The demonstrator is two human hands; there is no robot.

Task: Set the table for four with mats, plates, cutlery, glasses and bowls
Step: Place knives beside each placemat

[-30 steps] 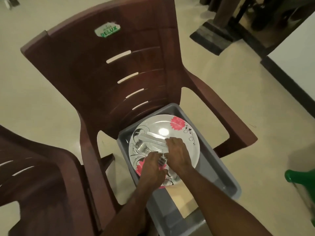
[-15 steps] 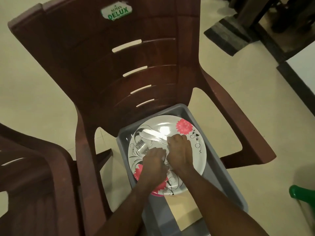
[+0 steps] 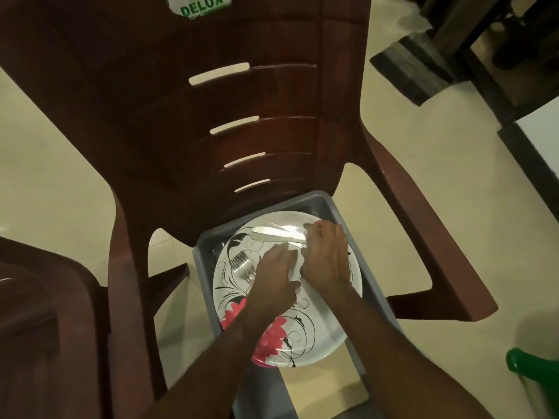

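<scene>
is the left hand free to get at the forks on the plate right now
Probably yes. The forks lie uncovered on the plate, just beside the left hand, with nothing over their prongs. The right hand is busy at the knives on the other side, out of the way.

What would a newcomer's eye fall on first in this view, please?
A white plate with pink flowers lies in a grey tub on a brown plastic chair. Both hands, left hand and right hand, gather forks and knives on it.
</scene>
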